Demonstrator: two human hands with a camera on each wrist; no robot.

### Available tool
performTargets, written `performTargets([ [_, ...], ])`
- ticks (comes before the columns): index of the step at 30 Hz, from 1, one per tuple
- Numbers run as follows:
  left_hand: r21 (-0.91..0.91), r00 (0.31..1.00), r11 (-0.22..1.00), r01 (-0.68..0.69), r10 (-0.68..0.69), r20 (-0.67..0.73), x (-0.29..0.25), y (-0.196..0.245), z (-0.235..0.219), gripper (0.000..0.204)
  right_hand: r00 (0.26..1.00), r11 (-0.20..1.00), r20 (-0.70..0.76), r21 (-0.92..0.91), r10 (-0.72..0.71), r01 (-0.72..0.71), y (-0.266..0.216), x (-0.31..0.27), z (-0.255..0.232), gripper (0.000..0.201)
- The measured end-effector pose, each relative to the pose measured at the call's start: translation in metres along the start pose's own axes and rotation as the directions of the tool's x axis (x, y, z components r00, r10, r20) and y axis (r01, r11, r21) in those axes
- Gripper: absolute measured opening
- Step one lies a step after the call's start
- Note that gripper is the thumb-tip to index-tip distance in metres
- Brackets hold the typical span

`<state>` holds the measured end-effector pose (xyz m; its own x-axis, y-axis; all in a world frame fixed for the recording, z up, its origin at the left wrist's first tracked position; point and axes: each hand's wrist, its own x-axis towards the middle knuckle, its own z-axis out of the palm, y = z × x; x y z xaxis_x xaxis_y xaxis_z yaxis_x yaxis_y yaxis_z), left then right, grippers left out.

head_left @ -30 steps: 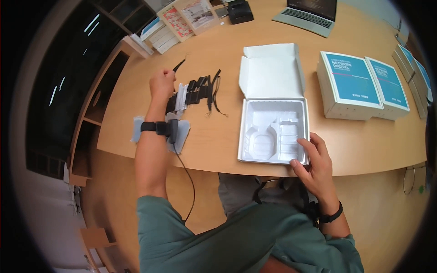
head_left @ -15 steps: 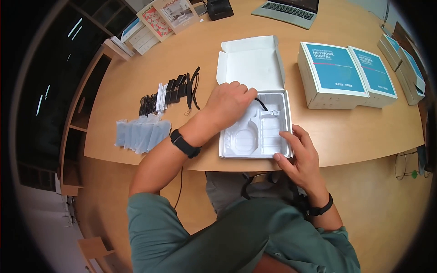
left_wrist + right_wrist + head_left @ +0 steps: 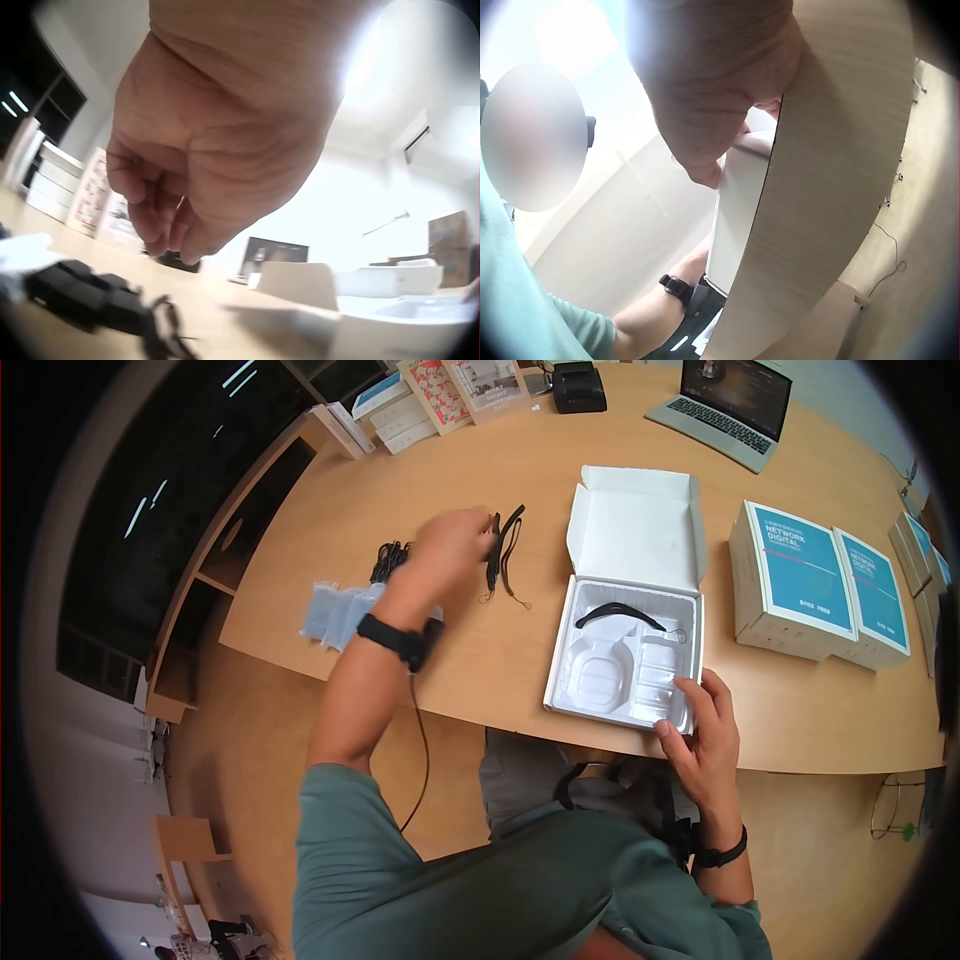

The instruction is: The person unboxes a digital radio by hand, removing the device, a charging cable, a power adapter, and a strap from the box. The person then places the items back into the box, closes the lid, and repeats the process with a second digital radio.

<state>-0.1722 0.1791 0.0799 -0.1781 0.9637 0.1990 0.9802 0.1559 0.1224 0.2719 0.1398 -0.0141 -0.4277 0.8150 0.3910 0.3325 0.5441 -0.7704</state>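
1 strap (image 3: 620, 608) in our box (image 3: 640, 510); other straps (image 3: 492, 572), cables (image 3: 386, 565), bags (image 3: 340, 616) outside (most slots bare). Our L hand (image 3: 452, 552) loosely bent, apparently empty; R hand (image 3: 714, 748) grips box edge.

Garment: dark green short-sleeved shirt (image 3: 530, 870), plain cloth, with loose sleeves ending above the elbows. Left wrist: black strap (image 3: 385, 637) with a dark buckle and a compact black module (image 3: 420, 650); a thin black cable (image 3: 427, 760) hangs from this assembly. Right wrist: matching black band (image 3: 722, 852). Head: black hardware (image 3: 592, 131) is visible at the side; detail is indistinct.
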Motion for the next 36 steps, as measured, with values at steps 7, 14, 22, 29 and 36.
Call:
performTargets([
  [7, 0.401, 0.893, 0.858, 0.322, -0.416, 0.172, -0.024, -0.088, 0.024, 0.032, 1.000, 0.999, -0.007, -0.039, -0.026, 0.026, 0.000, 0.001, 0.000, 0.052],
  [14, 0.287, 0.925, 0.879, 0.380, -0.358, -0.129, -0.039, -0.109, -0.001, 0.024, 1.000, 1.000, -0.007, -0.014, -0.007, 0.007, -0.001, 0.003, 0.001, 0.052],
  [22, -0.369, 0.967, 0.899, -0.237, 0.255, 0.001, -0.037, 0.060, -0.010, 0.011, 0.998, 0.997, -0.008, -0.055, -0.057, 0.057, 0.003, 0.003, -0.002, 0.052],
  [29, -0.073, 0.845, 0.842, -0.534, 0.530, -0.070, -0.041, 0.145, 0.040, 0.010, 0.999, 0.998, 0.001, -0.047, -0.042, 0.042, 0.005, 0.001, -0.004, 0.054],
  [36, -0.120, 0.820, 0.812, -0.572, 0.572, -0.038, -0.043, 0.145, 0.052, 0.007, 1.000, 1.000, 0.016, -0.012, 0.005, -0.005, -0.001, 0.001, -0.002, 0.053],
])
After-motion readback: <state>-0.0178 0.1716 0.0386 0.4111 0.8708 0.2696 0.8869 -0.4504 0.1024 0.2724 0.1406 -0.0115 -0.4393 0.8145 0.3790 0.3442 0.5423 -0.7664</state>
